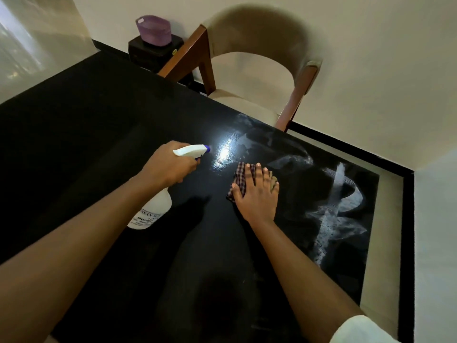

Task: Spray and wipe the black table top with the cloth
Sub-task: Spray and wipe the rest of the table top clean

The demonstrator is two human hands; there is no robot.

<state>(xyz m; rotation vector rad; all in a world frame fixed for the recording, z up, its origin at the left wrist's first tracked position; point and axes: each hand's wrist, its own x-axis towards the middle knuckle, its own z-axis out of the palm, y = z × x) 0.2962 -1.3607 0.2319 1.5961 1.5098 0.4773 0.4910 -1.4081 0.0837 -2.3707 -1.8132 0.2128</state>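
Note:
The black table top (86, 144) fills most of the view. My left hand (168, 167) grips the neck of a white spray bottle (154, 209), finger on the trigger; its white head with a blue nozzle (195, 150) points right, over a glossy wet patch (223, 154). My right hand (258, 191) presses flat, fingers straight, on a checked cloth (238, 180) lying on the table just right of that patch. White smeared streaks (333, 209) cover the table's right part.
A beige chair with brown wooden legs (259, 75) stands at the table's far edge. Behind it, a purple tub (154, 30) sits on a small dark stand. The table's right edge (368, 233) meets pale floor with a black border.

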